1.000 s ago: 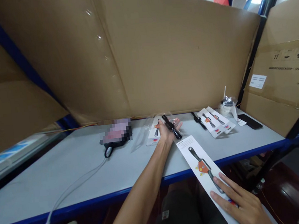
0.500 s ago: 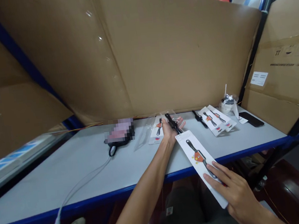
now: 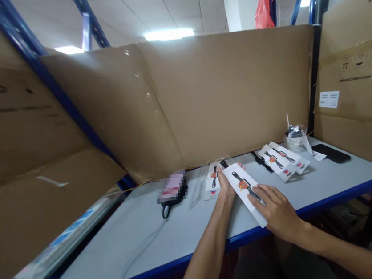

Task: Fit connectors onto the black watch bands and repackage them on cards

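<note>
A white card point(image 3: 239, 172) printed with a picture of a spokeshave lies slanted over my left palm. My right hand point(image 3: 277, 209) grips its lower right part, fingers across the front and thumb out of sight. Behind the card, my left hand point(image 3: 225, 184) is closed around a black spokeshave point(image 3: 224, 164); just the end of one handle shows above the card. Most of my left fingers are covered. Next to that hand, a similar printed card point(image 3: 211, 183) lies on the table in clear plastic.
Two more printed cards point(image 3: 279, 173) overlap on the right, beside a loose black spokeshave point(image 3: 261, 161). Beyond them are a plastic-wrapped cup point(image 3: 296, 138) and a black phone point(image 3: 331, 153). A cabled device with a blurred screen point(image 3: 172, 192) lies left. Cardboard walls point(image 3: 234, 93) enclose the table point(image 3: 144, 247).
My right hand has moved the card up and over the spokeshave in my left hand, hiding most of it. The camera view has tilted upward and shifted left.
</note>
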{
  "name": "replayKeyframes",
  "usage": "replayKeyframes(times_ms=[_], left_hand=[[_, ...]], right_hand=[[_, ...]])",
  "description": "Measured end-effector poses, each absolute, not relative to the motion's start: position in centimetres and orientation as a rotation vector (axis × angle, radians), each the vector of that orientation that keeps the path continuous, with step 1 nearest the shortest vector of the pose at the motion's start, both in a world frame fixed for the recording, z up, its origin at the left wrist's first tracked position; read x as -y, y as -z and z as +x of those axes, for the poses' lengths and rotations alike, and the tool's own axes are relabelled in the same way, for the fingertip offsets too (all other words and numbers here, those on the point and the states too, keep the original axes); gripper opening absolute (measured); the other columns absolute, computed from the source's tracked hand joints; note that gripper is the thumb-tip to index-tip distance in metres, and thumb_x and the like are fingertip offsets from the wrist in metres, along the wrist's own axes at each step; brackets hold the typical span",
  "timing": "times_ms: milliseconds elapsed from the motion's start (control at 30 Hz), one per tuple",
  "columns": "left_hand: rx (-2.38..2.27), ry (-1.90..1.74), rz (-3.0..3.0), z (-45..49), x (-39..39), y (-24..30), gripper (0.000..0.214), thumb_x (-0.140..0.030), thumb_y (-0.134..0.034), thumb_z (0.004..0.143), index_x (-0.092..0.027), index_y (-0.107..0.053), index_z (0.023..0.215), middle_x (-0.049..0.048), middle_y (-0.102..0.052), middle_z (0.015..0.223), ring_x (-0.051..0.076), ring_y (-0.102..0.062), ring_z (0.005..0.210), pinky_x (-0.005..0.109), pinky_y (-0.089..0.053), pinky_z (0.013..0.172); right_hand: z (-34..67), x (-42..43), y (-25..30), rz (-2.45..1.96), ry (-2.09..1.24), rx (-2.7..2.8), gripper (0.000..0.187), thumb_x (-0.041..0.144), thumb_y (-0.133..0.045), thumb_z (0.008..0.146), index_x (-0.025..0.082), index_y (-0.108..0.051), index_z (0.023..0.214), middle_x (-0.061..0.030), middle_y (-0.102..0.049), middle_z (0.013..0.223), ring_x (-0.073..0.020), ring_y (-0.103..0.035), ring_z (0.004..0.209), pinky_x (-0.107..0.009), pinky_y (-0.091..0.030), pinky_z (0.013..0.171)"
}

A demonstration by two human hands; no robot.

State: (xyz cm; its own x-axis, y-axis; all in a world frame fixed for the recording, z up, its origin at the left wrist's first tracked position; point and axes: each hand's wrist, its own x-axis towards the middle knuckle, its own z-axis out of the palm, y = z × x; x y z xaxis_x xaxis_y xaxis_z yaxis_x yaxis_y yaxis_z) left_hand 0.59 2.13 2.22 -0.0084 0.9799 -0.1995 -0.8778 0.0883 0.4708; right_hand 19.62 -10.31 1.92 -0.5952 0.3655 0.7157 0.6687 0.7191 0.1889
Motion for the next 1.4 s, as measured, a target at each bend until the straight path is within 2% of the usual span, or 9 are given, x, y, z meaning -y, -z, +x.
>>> replayKeyframes(times_ms=[167,367,733,967,1033,1133,1200,1300,1400], left_hand=[[-0.573,-1.517,0.225,0.5,-2.0,-2.2,0.067,-0.062,-0.027,0.100,-0.013,-0.067,0.122,0.0203,-0.075,0.104,0.034,-0.075,0.093,0.048,-0.061,0.082],[-0.558,-1.499,0.225,1.1,-2.0,-2.3,0.068,-0.063,-0.028,0.100,-0.012,-0.070,0.116,0.0212,-0.075,0.100,0.035,-0.075,0.093,0.047,-0.061,0.084],[-0.539,-1.534,0.180,1.3,-2.1,-2.5,0.069,-0.061,-0.025,0.102,-0.010,-0.068,0.119,0.0171,-0.077,0.089,0.032,-0.076,0.086,0.046,-0.062,0.079],[-0.608,-1.528,0.116,0.8,-2.4,-2.5,0.072,-0.064,-0.025,0.100,-0.008,-0.065,0.124,0.0186,-0.076,0.090,0.035,-0.075,0.086,0.052,-0.062,0.081],[-0.599,-1.544,0.084,0.8,-2.6,-2.5,0.069,-0.063,-0.028,0.100,-0.010,-0.062,0.127,0.0184,-0.076,0.093,0.034,-0.075,0.087,0.055,-0.061,0.082],[-0.607,-1.573,0.088,0.8,-2.7,-2.5,0.065,-0.063,-0.031,0.100,-0.015,-0.060,0.132,0.0160,-0.076,0.096,0.032,-0.076,0.086,0.055,-0.060,0.084],[-0.635,-1.575,0.110,0.9,-2.6,-2.6,0.064,-0.062,-0.031,0.101,-0.016,-0.059,0.135,0.0154,-0.076,0.096,0.031,-0.076,0.086,0.054,-0.060,0.085],[-0.646,-1.579,0.158,0.8,-2.2,-2.7,0.063,-0.059,-0.030,0.102,-0.015,-0.058,0.138,0.0166,-0.076,0.097,0.032,-0.076,0.087,0.053,-0.060,0.085],[-0.614,-1.591,0.186,0.4,-2.0,-2.6,0.062,-0.057,-0.032,0.102,-0.015,-0.057,0.141,0.0172,-0.077,0.099,0.033,-0.077,0.088,0.054,-0.060,0.085]], right_hand=[[17.3,7.3,-2.5,-0.824,0.546,2.306,0.040,0.008,-0.055,0.090,0.013,-0.065,0.129,-0.0193,-0.066,0.129,-0.0304,-0.058,0.124,-0.046,-0.047,0.106],[15.3,4.8,-3.4,-0.938,0.497,2.405,0.040,0.010,-0.046,0.099,0.014,-0.060,0.136,-0.0196,-0.062,0.135,-0.0302,-0.053,0.130,-0.048,-0.041,0.111],[14.7,4.0,-4.6,-0.995,0.387,2.504,0.043,0.010,-0.046,0.097,0.015,-0.058,0.137,-0.0175,-0.060,0.137,-0.0303,-0.047,0.137,-0.045,-0.041,0.111],[17.7,4.6,-4.3,-0.927,0.197,2.531,0.079,0.003,-0.058,0.075,0.005,-0.042,0.152,-0.0210,-0.047,0.155,-0.0329,-0.042,0.145,-0.047,-0.036,0.120],[19.8,3.6,-5.0,-0.974,0.062,2.481,0.072,0.004,-0.057,0.077,0.005,-0.047,0.149,-0.0188,-0.051,0.153,-0.0286,-0.047,0.142,-0.039,-0.040,0.117],[22.1,0.9,-6.6,-1.373,-0.082,2.355,0.043,0.007,-0.047,0.091,0.012,-0.065,0.130,-0.0130,-0.072,0.124,-0.0216,-0.067,0.115,-0.031,-0.050,0.102],[22.3,-0.8,-7.1,-1.638,0.018,2.358,0.035,0.010,-0.044,0.096,0.010,-0.070,0.119,-0.0172,-0.074,0.115,-0.0253,-0.069,0.109,-0.033,-0.050,0.095],[20.9,-2.5,-6.8,-1.809,0.156,2.416,0.034,0.006,-0.042,0.097,0.004,-0.072,0.115,-0.0262,-0.070,0.118,-0.0299,-0.067,0.111,-0.035,-0.047,0.092],[19.1,-3.5,-6.0,-1.821,0.144,2.412,0.037,0.002,-0.040,0.096,0.003,-0.072,0.114,-0.0265,-0.069,0.117,-0.0301,-0.065,0.115,-0.037,-0.045,0.096]])
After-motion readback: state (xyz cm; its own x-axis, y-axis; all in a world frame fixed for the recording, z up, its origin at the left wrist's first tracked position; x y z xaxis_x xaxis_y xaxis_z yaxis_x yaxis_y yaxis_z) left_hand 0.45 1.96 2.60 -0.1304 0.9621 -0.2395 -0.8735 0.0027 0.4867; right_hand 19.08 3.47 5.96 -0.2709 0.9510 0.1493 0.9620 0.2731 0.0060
